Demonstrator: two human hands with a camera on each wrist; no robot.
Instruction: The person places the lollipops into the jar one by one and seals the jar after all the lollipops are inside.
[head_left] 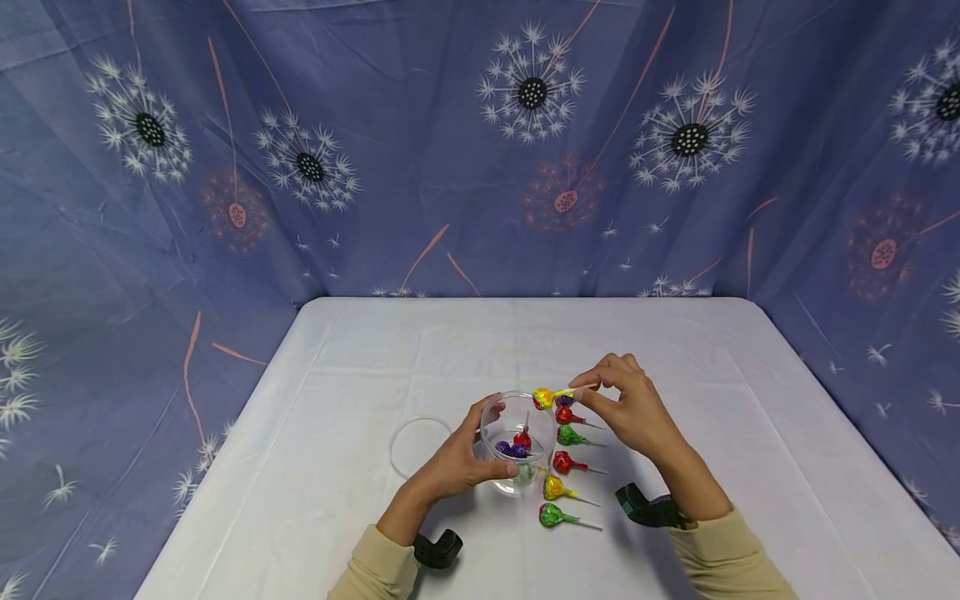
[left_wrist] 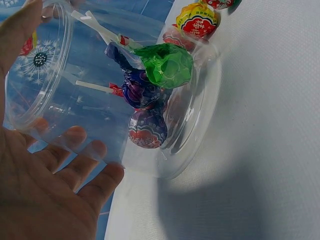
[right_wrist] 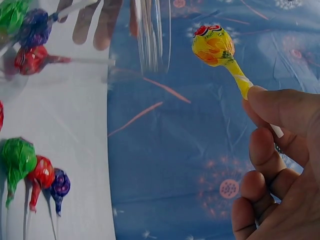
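Yellow lollipop (head_left: 544, 398): held in air at far R edge of clear tub (head_left: 540, 429) per head view; candy end toward tub, stick toward R. R-wrist view shows gap betw. candy & tub wall.

R-hand grip (head_left: 628, 408): narrow, holding yellow lollipop; thumb & index pinch wrapper tail/stick, stick end protruding past them. Remaining fingers curled.

L-hand grip (head_left: 465, 454): holding clear tub, wrapped around its L side; thumb on near side, other fingers on far side. Tub mouth faces up; contact of base w/ tabletop (head_left: 360, 367): cannot tell.

Tub contents, seen thru mouth & wall: red lollipop (head_left: 522, 438), 2 purple lollipops (left_wrist: 141, 92), green lollipop (left_wrist: 169, 66); candy ends grouped low, nr base.

Row on tabletop, just R of tub, sticks pointing R. Order, far to near: row purple lollipop (head_left: 565, 401) (partly hidden behind held unit), far red lollipop (head_left: 567, 415), far green lollipop (head_left: 568, 435), near red lollipop (head_left: 566, 462), 2nd yellow lollipop (head_left: 554, 487), near green lollipop (head_left: 551, 514).

Clear ring-shaped item (head_left: 392, 450): flat on tabletop, L of tub, nr L-hand grip. Blue dandelion-print cloth (head_left: 420, 150): hangs behind tabletop & at both sides.
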